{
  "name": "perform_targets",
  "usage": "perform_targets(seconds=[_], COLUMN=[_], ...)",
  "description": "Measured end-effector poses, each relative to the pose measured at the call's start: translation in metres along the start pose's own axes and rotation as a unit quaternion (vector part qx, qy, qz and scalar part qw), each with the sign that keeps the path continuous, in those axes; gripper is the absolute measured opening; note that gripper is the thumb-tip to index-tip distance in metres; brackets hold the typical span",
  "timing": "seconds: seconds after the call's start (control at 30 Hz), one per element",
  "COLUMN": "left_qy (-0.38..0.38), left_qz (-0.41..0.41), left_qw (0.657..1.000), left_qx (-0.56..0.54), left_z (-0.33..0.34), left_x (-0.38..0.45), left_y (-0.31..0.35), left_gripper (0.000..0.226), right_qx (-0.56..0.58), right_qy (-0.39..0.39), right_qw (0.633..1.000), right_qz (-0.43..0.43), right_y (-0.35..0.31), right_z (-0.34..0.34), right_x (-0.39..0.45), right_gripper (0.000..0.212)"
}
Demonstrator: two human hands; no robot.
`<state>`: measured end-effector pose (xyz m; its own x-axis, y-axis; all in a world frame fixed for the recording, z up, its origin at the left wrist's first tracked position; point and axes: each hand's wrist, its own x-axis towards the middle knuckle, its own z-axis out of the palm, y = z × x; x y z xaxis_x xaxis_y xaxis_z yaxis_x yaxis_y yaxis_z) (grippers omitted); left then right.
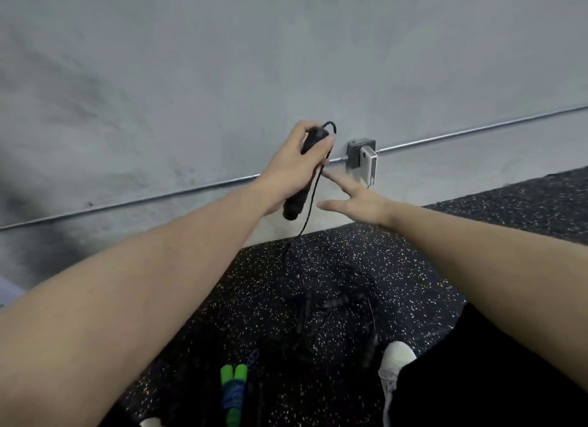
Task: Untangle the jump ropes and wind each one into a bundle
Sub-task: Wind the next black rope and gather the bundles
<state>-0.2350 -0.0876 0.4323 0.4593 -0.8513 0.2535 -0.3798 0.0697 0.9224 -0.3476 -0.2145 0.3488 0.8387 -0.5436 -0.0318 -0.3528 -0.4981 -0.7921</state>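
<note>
Above the speckled rubber floor (318, 267), a black jump-rope handle (300, 184) is gripped in the left hand (296, 165), fingers curled round it. Its black cord (310, 204) hangs to a dark tangle of ropes (337, 312) below. The right hand (356, 200) is held just beside the cord, fingers spread, holding nothing. A wound green-handled rope (234, 391) lies nearer.

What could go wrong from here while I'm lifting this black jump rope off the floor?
The black cord hangs from the handle in your left hand into a tangled pile of black ropes, so lifting may tighten knots. Your right hand is open and not guiding the cord. The cord could also drag the bundled green-handled rope nearby.
</note>
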Motion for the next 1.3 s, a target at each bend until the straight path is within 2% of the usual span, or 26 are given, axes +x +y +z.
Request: perform_targets(seconds=[0.07, 0.13, 0.2, 0.23, 0.33, 0.4, 0.5, 0.57, 0.6, 0.67, 0.73, 0.8, 0.83, 0.9, 0.93, 0.97, 1.03, 1.13, 1.17, 1.23, 1.3], left_qy=[0.007, 0.014, 0.032, 0.043, 0.043, 0.004, -0.094, -0.144, -0.142, -0.091, -0.022, 0.037, 0.059, 0.09, 0.105, 0.12, 0.153, 0.18, 0.171, 0.132, 0.073], left_qz=[-0.016, -0.026, -0.035, -0.046, -0.12, -0.166, -0.215, -0.22, -0.219, -0.22, -0.212, -0.196, -0.185, -0.158, -0.143, -0.129, -0.11, -0.098, -0.102, -0.132, -0.163], left_qw=[0.999, 0.998, 0.995, 0.993, 0.989, 0.985, 0.97, 0.963, 0.964, 0.968, 0.967, 0.959, 0.956, 0.95, 0.948, 0.946, 0.937, 0.923, 0.928, 0.947, 0.964], left_qx=[-0.035, -0.061, -0.09, -0.1, -0.07, -0.046, -0.071, -0.061, -0.052, -0.077, -0.142, -0.201, -0.219, -0.253, -0.265, -0.272, -0.294, -0.324, -0.314, -0.263, -0.198], left_z=[0.001, 0.002, 0.001, 0.001, 0.006, 0.015, 0.033, 0.047, 0.053, 0.06, 0.06, 0.056, 0.053, 0.047, 0.043, 0.038, 0.028, 0.012, 0.008, 0.006, 0.012], left_x=[-0.001, -0.003, -0.004, -0.005, -0.017, -0.029, -0.046, -0.054, -0.055, -0.05, -0.036, -0.018, -0.011, 0.0, 0.005, 0.008, 0.012, 0.011, 0.01, 0.004, -0.005], left_y=[0.008, 0.011, 0.01, 0.007, -0.015, -0.032, -0.048, -0.054, -0.055, -0.05, -0.04, -0.026, -0.018, -0.004, 0.002, 0.005, 0.009, 0.006, 0.002, -0.009, -0.021], left_gripper=[0.013, 0.011, 0.011, 0.012, 0.025, 0.034, 0.054, 0.047, 0.037, 0.025, 0.019, 0.017, 0.017, 0.021, 0.021, 0.021, 0.021, 0.025, 0.026, 0.029, 0.03], right_qx=[0.029, 0.117, 0.23, 0.269, 0.366, 0.411, 0.43, 0.436, 0.442, 0.468, 0.466, 0.4, 0.347, 0.25, 0.217, 0.19, 0.136, 0.084, 0.097, 0.182, 0.3], right_qy=[0.004, -0.022, -0.051, -0.037, 0.068, 0.115, 0.156, 0.187, 0.196, 0.192, 0.151, 0.054, -0.022, -0.174, -0.213, -0.218, -0.177, -0.171, -0.145, -0.046, 0.052], right_qw=[1.0, 0.993, 0.972, 0.962, 0.928, 0.904, 0.889, 0.88, 0.875, 0.861, 0.867, 0.909, 0.933, 0.951, 0.952, 0.957, 0.974, 0.981, 0.984, 0.982, 0.952], right_qz=[-0.01, 0.007, 0.027, 0.026, 0.001, -0.016, -0.001, 0.019, 0.029, 0.054, 0.094, 0.108, 0.091, 0.042, 0.028, 0.025, 0.029, 0.026, 0.033, 0.034, 0.019], right_y=[-0.012, -0.023, -0.028, -0.032, -0.045, -0.048, -0.043, -0.036, -0.033, -0.029, -0.025, -0.017, -0.013, -0.013, -0.017, -0.02, -0.02, 0.0, 0.006, 0.008, 0.001], right_z=[-0.001, -0.002, -0.003, -0.006, -0.021, -0.032, -0.04, -0.041, -0.043, -0.046, -0.048, -0.042, -0.039, -0.034, -0.035, -0.038, -0.049, -0.062, -0.065, -0.072, -0.08], right_x=[-0.007, -0.016, -0.024, -0.026, -0.029, -0.027, -0.025, -0.024, -0.022, -0.022, -0.025, -0.033, -0.04, -0.054, -0.059, -0.063, -0.065, -0.064, -0.064, -0.062, -0.059], right_gripper=[0.037, 0.024, 0.021, 0.021, 0.016, 0.013, 0.012, 0.014, 0.016, 0.025, 0.038, 0.045, 0.046, 0.046, 0.043, 0.041, 0.037, 0.025, 0.024, 0.025, 0.025])
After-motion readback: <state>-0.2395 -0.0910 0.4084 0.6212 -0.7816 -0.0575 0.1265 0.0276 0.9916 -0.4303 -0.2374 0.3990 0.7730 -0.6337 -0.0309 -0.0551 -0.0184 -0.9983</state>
